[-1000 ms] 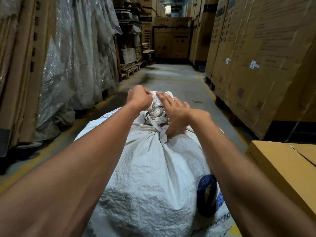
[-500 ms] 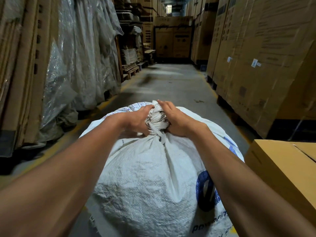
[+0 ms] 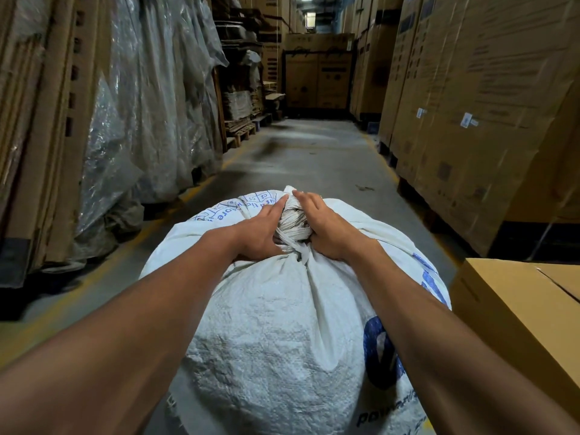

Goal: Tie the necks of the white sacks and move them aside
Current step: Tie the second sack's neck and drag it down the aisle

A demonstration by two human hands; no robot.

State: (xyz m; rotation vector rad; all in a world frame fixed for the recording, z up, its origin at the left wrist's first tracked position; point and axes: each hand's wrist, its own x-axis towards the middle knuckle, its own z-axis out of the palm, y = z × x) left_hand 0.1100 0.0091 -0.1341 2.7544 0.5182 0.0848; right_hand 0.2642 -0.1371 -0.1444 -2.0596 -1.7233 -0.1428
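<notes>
Sack [image 3: 282,334], white woven plastic, stuffed full and bulging, sits on the aisle floor [image 3: 314,158] directly below the camera, a brown carton [image 3: 514,312] just beside it on its right. Likely heavy; the rounded belly suggests dense fill, so a drag or a two-handed heave rather than a one-hand lift. Fabric looks soft and crinkly, slick on the surface, not fragile. Belly gives no purchase. Best hold is the neck [image 3: 293,219], gathered into a tight bunch at the top of the sack and wrapped with pale strapping, a knot tail hanging at its near base. Wrap looks complete, so the tie seems about done and moving aside is the step left for this sack.

Both arms reach straight forward over the sack, forearms nearly parallel. Left hand [image 3: 260,233] clamps the neck from its left side, fingers [image 3: 277,206] laid along the bunch and pointing away from the camera, palm pressed into the sack shoulder. Right hand [image 3: 326,229] mirrors it on the neck's right side, fingers together, curled round the wrap. Thumbs hidden under the hands; cannot tell if they hook the strapping. Hands squeeze the neck between them, not spread.

Risk: slick weave slipping through the grip if the load hangs from the neck alone.
</notes>
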